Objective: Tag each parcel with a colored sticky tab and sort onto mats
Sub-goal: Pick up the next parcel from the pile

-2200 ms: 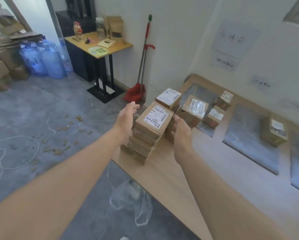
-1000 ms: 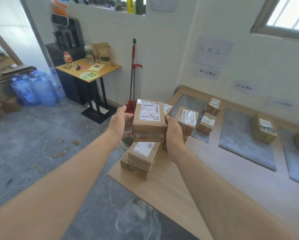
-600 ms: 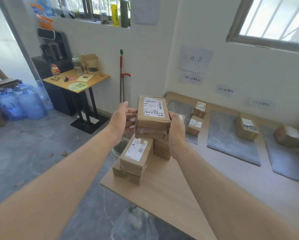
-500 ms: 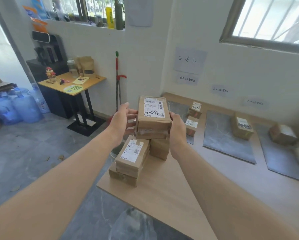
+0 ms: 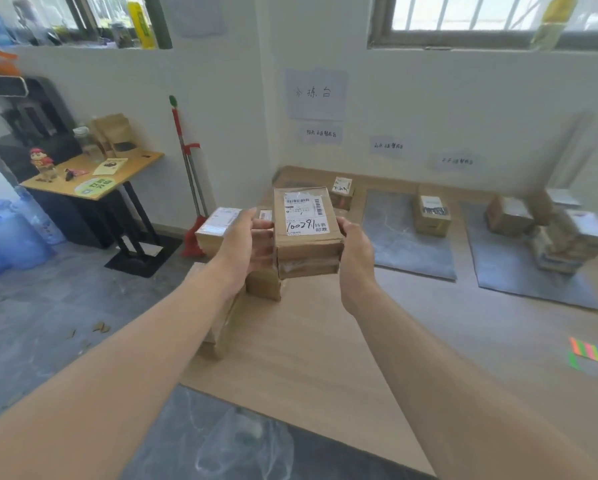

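Observation:
I hold a brown cardboard parcel (image 5: 306,230) with a white label marked 10029 up in front of me, above the wooden table (image 5: 325,341). My left hand (image 5: 245,244) grips its left side and my right hand (image 5: 354,251) grips its right side. Below and left of it stands a stack of parcels (image 5: 221,233), partly hidden by my left arm. Grey mats (image 5: 408,244) lie along the far side of the table, with single parcels (image 5: 430,214) on them. A pad of colored sticky tabs (image 5: 588,355) lies at the right of the table.
A pile of several parcels (image 5: 567,237) stands on the right mat (image 5: 519,271). A broom (image 5: 190,178) leans against the wall left of the table. A small desk (image 5: 93,178) and water jugs (image 5: 10,233) stand at the left. A plastic bag (image 5: 242,445) lies on the floor.
Both hands took the top parcel off the stack and raised it. The view has swung right, so the right mat, its pile and the sticky tabs have come into sight.

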### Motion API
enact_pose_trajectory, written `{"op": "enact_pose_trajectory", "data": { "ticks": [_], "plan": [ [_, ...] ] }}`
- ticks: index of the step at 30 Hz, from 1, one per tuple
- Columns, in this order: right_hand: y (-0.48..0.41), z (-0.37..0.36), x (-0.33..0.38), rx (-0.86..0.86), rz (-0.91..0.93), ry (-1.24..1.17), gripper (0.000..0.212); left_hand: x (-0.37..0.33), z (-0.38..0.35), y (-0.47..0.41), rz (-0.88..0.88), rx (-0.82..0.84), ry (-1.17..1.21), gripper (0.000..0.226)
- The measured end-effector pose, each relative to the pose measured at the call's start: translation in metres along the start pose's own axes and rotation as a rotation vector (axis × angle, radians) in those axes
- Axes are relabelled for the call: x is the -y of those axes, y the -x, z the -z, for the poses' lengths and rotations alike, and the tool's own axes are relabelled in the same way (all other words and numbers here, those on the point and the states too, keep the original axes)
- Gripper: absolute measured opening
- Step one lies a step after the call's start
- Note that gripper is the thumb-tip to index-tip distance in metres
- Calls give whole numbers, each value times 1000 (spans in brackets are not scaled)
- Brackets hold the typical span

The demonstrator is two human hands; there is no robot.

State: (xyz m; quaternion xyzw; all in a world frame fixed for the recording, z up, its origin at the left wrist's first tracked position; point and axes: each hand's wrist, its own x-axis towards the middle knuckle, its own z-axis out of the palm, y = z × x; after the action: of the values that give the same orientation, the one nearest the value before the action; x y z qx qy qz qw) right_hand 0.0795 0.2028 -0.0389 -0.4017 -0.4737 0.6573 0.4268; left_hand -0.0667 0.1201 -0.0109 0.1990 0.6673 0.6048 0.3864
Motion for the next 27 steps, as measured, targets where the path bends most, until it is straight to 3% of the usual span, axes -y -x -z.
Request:
{"op": "enact_pose_trajectory", "data": {
  "ticks": [12,27],
  "plan": [
    [-26,183,11,-79,-67,21,32,49,-166,26,89,65,-9,51],
    [-58,278,-26,-324,-186,102,36,119,-265,-35,270,298,-75,55]
  ]
}}
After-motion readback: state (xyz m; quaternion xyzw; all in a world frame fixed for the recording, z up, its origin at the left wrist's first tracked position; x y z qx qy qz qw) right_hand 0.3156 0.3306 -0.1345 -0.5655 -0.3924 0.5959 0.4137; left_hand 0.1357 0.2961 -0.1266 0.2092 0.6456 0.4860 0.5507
